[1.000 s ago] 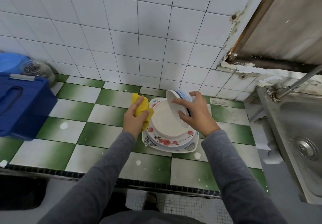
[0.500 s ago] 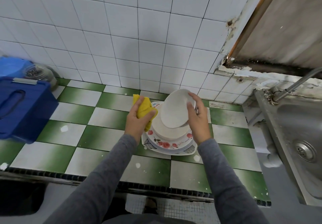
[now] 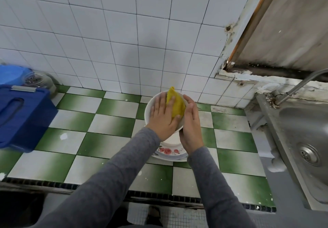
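Observation:
A white bowl is lifted above the counter and tilted toward me. My right hand grips its right rim from the side and beneath. My left hand lies inside the bowl with straight fingers, pressing a yellow cloth against the inner wall. Below the hands a stack of plates with red flowers on the rim rests on the green and white tiled counter; my arms hide most of the stack.
A dark blue plastic box stands at the left, with a glass jar and a light blue tub behind it. A steel sink with a tap is at the right. White wall tiles rise behind.
My right hand has lifted the bowl higher and turned its opening toward me. My left hand has moved the yellow cloth from beside the plates into the bowl.

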A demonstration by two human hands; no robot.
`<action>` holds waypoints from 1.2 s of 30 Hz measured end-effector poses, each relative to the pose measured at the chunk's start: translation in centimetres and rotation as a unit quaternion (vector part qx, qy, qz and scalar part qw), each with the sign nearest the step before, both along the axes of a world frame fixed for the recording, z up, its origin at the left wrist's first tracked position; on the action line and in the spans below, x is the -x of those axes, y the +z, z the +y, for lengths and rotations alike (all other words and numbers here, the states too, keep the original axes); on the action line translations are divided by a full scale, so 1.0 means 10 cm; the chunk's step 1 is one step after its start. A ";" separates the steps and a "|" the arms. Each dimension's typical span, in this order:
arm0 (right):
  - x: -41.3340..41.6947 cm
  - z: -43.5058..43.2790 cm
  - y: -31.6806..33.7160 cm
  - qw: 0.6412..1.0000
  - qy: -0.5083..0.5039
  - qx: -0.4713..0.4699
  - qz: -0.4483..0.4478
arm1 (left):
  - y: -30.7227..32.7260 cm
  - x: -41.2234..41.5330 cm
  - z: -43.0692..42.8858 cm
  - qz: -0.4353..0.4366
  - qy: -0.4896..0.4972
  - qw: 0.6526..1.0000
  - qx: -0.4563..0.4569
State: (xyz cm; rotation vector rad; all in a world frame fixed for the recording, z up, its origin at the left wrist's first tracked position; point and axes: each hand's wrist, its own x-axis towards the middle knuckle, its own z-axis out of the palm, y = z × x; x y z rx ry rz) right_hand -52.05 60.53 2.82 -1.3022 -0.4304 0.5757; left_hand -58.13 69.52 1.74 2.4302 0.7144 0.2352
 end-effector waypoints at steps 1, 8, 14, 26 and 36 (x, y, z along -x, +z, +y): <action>0.00 -0.01 0.00 1.000 0.004 -0.006 0.010 | -0.01 0.01 -0.02 0.016 -0.010 1.000 -0.014; -0.04 -0.02 0.00 0.999 0.029 -0.011 0.021 | 0.05 0.06 -0.14 0.059 -0.031 0.997 0.033; -0.07 0.00 0.02 0.999 0.051 -0.011 -0.001 | 0.12 -0.04 0.07 0.016 -0.067 0.993 0.091; -0.18 0.08 0.13 0.998 0.030 -0.059 0.023 | 0.30 0.12 0.12 -0.023 -0.112 0.993 0.028; -0.15 0.07 0.11 0.994 0.034 -0.070 0.081 | 0.33 0.03 0.10 0.145 -0.155 0.977 0.004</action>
